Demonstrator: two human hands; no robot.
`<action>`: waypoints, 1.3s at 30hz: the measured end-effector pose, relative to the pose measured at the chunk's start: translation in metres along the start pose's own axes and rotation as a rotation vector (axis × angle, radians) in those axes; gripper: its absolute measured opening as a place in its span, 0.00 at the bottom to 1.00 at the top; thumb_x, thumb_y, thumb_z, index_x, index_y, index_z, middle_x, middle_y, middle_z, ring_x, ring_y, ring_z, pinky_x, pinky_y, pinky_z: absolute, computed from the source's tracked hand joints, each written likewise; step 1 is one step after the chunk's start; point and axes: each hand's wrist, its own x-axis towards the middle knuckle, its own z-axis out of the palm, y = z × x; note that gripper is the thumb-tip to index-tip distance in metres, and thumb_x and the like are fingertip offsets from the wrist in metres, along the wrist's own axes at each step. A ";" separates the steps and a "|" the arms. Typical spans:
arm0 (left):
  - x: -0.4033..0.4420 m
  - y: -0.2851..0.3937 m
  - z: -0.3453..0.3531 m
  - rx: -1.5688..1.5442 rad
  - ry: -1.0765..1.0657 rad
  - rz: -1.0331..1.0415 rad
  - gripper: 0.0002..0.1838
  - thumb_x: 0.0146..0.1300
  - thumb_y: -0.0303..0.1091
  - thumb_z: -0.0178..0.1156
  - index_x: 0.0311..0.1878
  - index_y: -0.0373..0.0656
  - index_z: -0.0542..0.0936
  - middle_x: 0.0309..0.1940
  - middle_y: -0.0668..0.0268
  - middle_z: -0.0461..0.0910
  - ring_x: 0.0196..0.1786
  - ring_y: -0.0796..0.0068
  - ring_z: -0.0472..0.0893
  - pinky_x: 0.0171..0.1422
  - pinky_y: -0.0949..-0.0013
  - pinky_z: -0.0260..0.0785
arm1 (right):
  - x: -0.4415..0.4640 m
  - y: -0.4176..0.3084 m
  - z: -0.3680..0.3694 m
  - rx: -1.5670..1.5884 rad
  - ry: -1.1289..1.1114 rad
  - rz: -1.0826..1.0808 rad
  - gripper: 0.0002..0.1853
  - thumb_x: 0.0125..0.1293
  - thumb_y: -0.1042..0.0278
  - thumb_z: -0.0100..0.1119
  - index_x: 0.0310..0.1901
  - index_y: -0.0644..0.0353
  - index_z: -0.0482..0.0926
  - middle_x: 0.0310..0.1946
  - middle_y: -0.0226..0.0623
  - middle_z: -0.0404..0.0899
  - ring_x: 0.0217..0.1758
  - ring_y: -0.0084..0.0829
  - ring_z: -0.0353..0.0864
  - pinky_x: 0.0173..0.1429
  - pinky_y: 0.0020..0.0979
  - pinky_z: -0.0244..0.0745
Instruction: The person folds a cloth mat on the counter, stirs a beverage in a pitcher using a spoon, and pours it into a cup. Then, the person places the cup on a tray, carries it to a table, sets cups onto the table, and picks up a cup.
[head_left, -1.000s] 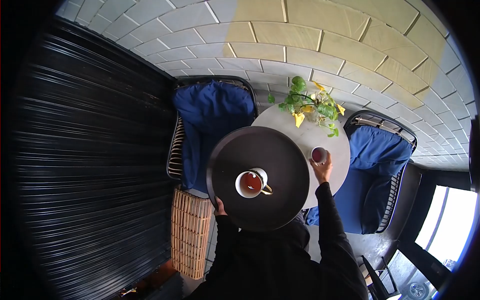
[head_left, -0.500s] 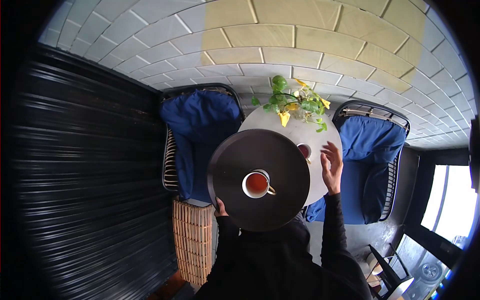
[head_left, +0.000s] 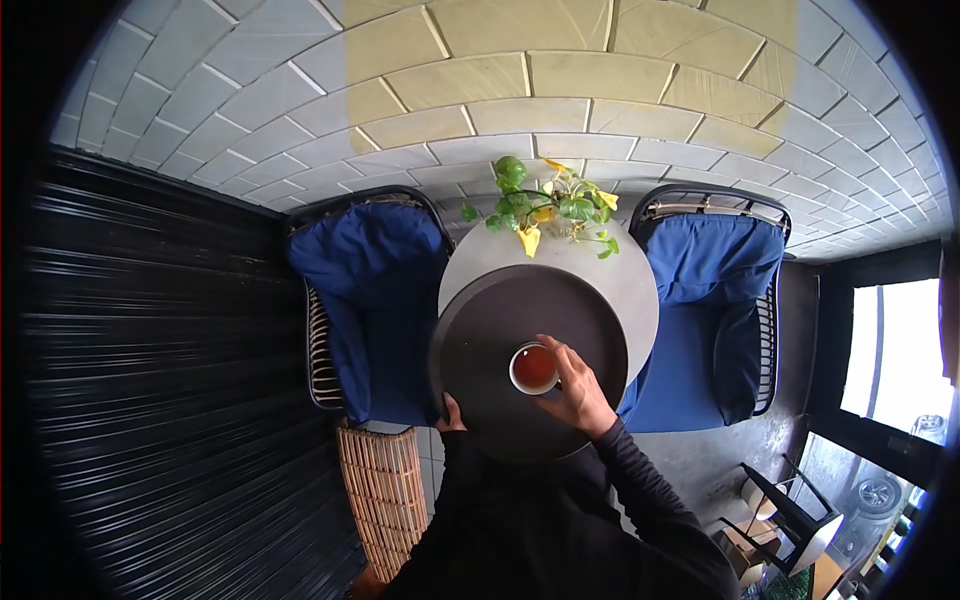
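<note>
A round dark tray is held up over the near part of a round grey table. My left hand grips the tray's lower left edge, its thumb on top and its other fingers hidden beneath. On the tray stands a white cup of reddish-brown tea. My right hand is at the cup's right side, fingers curved round the rim and handle side, the handle hidden behind them. The second cup is not visible; the tray covers part of the table.
A leafy plant with yellow flowers stands at the table's back, near the brick wall. Blue-cushioned chairs flank the table, left and right. A wicker piece is at lower left, a black-framed chair at lower right.
My right hand has left the cup on the table and come over the tray to the other cup. The view has shifted, so the table and chairs appear further left.
</note>
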 end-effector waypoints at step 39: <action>0.021 0.015 -0.058 0.246 0.397 -0.229 0.51 0.54 0.67 0.64 0.62 0.27 0.67 0.55 0.46 0.76 0.53 0.49 0.80 0.53 0.54 0.78 | -0.001 0.217 -0.027 -0.269 0.588 0.417 0.37 0.41 0.64 0.78 0.54 0.61 0.67 0.45 0.46 0.79 0.49 0.46 0.82 0.54 0.40 0.76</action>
